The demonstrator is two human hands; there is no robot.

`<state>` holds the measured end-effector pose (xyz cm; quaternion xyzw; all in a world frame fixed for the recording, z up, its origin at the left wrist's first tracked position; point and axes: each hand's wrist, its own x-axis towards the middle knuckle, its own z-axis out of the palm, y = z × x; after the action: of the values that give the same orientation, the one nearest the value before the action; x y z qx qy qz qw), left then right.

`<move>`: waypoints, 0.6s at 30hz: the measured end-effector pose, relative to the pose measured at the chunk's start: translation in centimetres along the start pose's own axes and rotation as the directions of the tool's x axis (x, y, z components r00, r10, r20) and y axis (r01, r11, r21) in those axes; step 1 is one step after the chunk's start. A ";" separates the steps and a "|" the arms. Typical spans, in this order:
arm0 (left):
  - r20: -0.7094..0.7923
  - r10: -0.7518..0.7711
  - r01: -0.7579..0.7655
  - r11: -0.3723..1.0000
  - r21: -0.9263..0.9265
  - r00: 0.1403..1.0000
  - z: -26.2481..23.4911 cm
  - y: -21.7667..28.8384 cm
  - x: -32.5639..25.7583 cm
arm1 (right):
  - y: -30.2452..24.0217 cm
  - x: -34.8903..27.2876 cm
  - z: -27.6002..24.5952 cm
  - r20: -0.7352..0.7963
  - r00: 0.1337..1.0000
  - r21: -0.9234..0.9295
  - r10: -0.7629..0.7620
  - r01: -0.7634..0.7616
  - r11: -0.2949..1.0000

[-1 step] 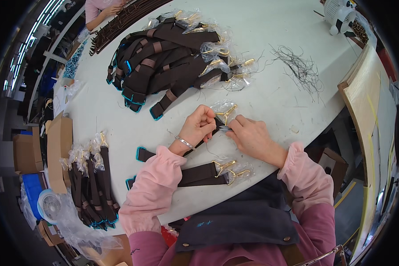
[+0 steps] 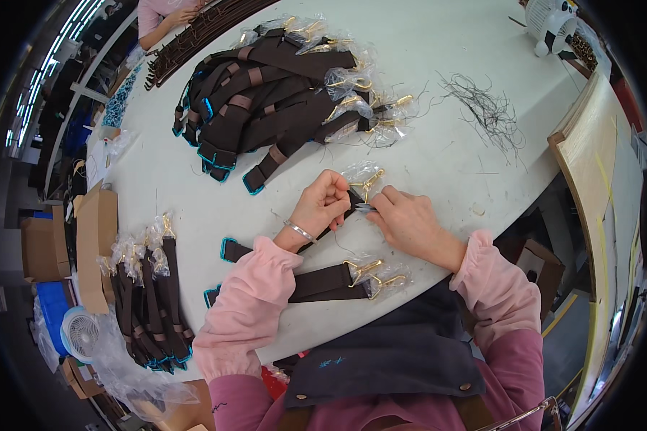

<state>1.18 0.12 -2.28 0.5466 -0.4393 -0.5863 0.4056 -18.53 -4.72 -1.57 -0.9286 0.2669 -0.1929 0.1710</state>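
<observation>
My left hand [image 2: 322, 203] pinches the black webbing strap [image 2: 352, 204] near its hook end, its fingers closed. A loose thread [image 2: 337, 243] hangs below these fingers. Beside it, my right hand [image 2: 412, 224] is closed round a small silvery blade [image 2: 364, 207], probably thread snips, whose body the hand hides. The blade lies against the strap end. Just beyond the fingertips is the strap's gold hook [image 2: 369, 184] in clear plastic wrap. Its turquoise buckle [image 2: 227, 250] shows left of my forearm. Nearer me lie more black straps [image 2: 327, 283] with wrapped gold hooks, partly under my left sleeve.
A big heap of black straps [image 2: 266, 100] lies at the far side of the white table [image 2: 438, 158]. Tangled thread [image 2: 485, 111] is at the right, a white fan [image 2: 551, 29] behind it. Another strap bundle [image 2: 149, 294] hangs over the left edge. A person's hand [image 2: 183, 16] shows far left.
</observation>
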 end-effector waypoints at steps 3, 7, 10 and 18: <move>-0.013 -0.003 0.003 1.000 -0.012 1.000 0.1 0.1 -0.1 | -0.2 -0.1 0.0 -0.012 1.000 -0.007 -0.014 0.014 1.000; -0.020 -0.011 0.011 1.000 -0.007 1.000 0.1 0.1 0.0 | -0.5 0.0 0.0 0.009 1.000 -0.020 -0.022 0.023 1.000; -0.011 -0.008 0.008 1.000 -0.010 1.000 0.1 0.1 0.0 | -0.6 0.0 0.1 0.021 1.000 -0.039 -0.021 0.022 0.999; 0.016 -0.017 0.018 0.998 -0.053 1.000 0.0 0.1 0.1 | -0.6 0.0 0.5 -0.007 0.997 -0.083 -0.081 0.080 0.993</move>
<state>1.17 -0.04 -2.21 0.5349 -0.4218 -0.6054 0.4115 -18.05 -4.12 -1.80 -0.9439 0.2378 -0.1934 0.1232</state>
